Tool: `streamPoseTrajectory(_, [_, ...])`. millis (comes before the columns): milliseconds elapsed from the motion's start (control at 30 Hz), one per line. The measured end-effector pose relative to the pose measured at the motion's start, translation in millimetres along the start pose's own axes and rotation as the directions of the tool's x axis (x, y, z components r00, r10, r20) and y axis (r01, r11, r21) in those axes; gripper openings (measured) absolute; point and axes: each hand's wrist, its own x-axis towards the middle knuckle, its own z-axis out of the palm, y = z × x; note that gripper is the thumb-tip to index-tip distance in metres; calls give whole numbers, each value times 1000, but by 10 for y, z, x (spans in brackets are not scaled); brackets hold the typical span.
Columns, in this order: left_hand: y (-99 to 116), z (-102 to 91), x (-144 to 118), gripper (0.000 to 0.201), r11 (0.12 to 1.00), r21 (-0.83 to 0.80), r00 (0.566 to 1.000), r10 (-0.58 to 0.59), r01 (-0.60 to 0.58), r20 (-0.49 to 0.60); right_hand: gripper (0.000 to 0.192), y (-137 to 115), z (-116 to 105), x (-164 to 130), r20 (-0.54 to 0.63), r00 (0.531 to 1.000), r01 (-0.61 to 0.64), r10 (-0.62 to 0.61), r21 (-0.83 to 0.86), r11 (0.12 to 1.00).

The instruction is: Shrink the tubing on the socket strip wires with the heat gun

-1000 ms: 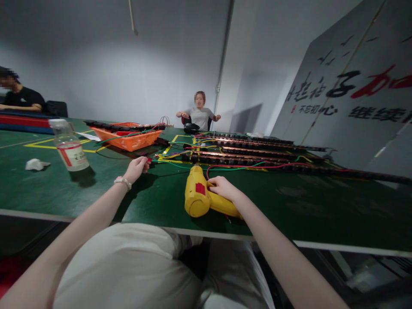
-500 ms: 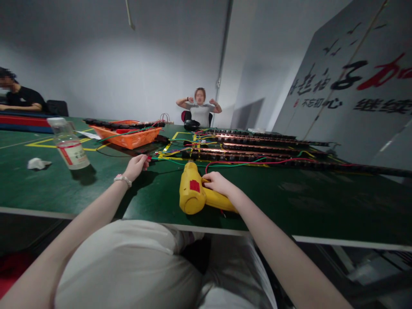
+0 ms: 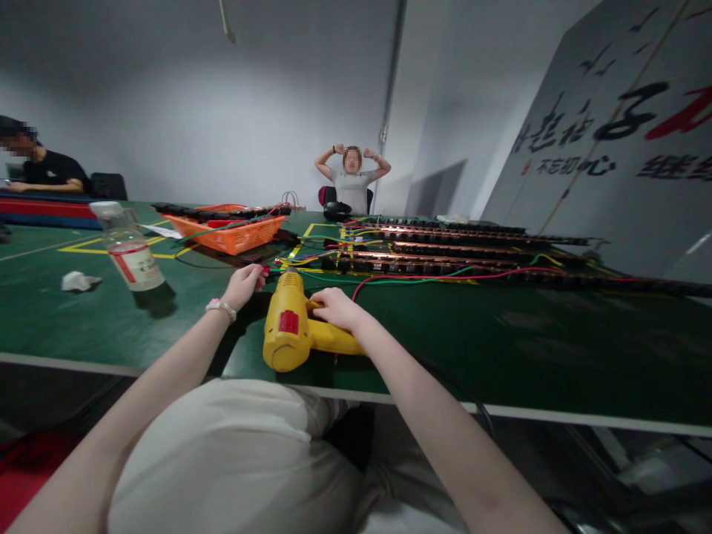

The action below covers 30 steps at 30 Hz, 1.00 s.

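My right hand [image 3: 334, 308] is closed around the handle of a yellow heat gun [image 3: 288, 326]. Its nozzle points away from me, at the wires just right of my left fingers. My left hand [image 3: 245, 285], with a band on the wrist, pinches a small red end of the wires [image 3: 265, 270]; the exact piece is partly hidden by the fingers. Green, yellow and blue wires run from there to long black bars with copper-coloured strips [image 3: 417, 261]. A red wire [image 3: 400, 277] crosses the table beyond my right hand.
An orange basket [image 3: 239, 239] holding another black bar stands behind my left hand. A clear bottle [image 3: 133, 256] and crumpled tissue [image 3: 79, 281] are at left. One person [image 3: 353, 189] sits across the green table [image 3: 445, 334], arms raised; another [image 3: 53, 170] sits far left.
The heat gun in my right hand has moved left, its nozzle now close to my left hand. My left hand keeps its pinch. The person opposite has raised their arms higher.
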Motion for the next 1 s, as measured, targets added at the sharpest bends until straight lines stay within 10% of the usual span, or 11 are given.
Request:
streamPoseTrajectory(367, [87, -25, -39, 29, 963, 260, 997, 77, -75, 2, 15, -242, 59, 78, -20, 998, 57, -59, -81, 995])
streamPoseTrajectory(1000, [-29, -6, 25, 26, 998, 29, 999, 49, -49, 13, 11, -32, 30, 1, -15, 1000, 23, -23, 14, 1000])
